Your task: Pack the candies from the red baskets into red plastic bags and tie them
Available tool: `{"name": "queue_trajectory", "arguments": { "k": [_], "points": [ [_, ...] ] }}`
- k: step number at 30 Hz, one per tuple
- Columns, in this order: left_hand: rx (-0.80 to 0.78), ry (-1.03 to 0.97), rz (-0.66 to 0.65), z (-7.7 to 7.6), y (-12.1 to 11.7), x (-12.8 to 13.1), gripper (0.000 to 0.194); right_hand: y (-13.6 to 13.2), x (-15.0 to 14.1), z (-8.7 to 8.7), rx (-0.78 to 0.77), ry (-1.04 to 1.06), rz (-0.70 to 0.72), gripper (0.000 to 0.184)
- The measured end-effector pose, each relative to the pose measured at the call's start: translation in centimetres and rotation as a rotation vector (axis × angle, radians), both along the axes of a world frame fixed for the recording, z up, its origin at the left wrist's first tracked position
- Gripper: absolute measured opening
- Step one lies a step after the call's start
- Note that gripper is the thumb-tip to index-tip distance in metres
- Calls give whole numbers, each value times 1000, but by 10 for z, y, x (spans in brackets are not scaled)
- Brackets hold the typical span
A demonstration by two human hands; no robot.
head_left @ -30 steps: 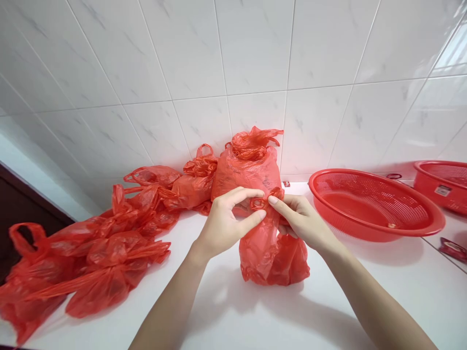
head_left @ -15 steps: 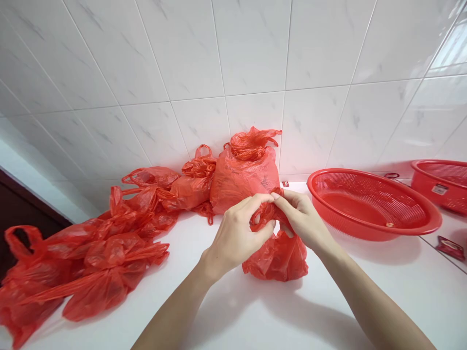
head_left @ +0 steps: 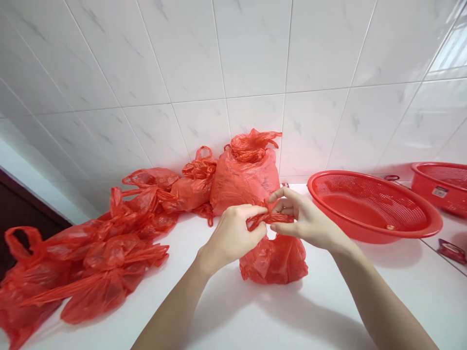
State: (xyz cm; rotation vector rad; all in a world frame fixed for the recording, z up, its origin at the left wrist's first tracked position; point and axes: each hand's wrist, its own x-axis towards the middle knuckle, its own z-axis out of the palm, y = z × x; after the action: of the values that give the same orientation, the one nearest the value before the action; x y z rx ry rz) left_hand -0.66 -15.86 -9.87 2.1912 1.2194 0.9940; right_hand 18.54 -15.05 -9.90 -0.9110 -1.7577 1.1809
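Observation:
A small red plastic bag (head_left: 275, 262) sits on the white surface in front of me, its twisted top drawn up between my two hands. My left hand (head_left: 233, 238) pinches the left side of that top, thumb and index finger closed on the plastic. On the other side, my right hand (head_left: 310, 218) has its curled fingers around the bunched handles, with the thumb and index finger spread apart. Part of the twist is hidden behind the fingers. Behind the hands stands a large, full red plastic bag (head_left: 244, 180) against the tiles.
Several tied red bags (head_left: 109, 272) are heaped along the left side. A red perforated basket (head_left: 372, 228) is at the right, with a second red basket (head_left: 441, 194) beyond it. A small dark red packet (head_left: 451, 250) lies near the right edge. The tiled wall (head_left: 255, 48) closes off the back.
My right thumb and index finger have parted from a pinch, and the right hand has turned slightly. The gathered bag top has become lower and flatter between the hands.

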Motion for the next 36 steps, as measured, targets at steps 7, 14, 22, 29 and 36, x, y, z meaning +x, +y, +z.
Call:
{"name": "queue_trajectory", "arguments": {
  "k": [7,14,22,29,36],
  "points": [
    [-566,-310,-304,-4,26,-3,13,-1,8,0,252,-169,72,31],
    [-904,-686,-344,-21,48,-3,12,6,3,-6,614,-459,-126,28],
    [-804,-692,-251,-24,67,-16,22,4,15,2,796,-399,-21,14],
    [-740,-721,-83,-53,109,-54,21,-22,47,28,664,-600,285,22],
    [-662,-800,8,-55,114,-63,21,-23,60,29,582,-618,153,17]
  ]
}}
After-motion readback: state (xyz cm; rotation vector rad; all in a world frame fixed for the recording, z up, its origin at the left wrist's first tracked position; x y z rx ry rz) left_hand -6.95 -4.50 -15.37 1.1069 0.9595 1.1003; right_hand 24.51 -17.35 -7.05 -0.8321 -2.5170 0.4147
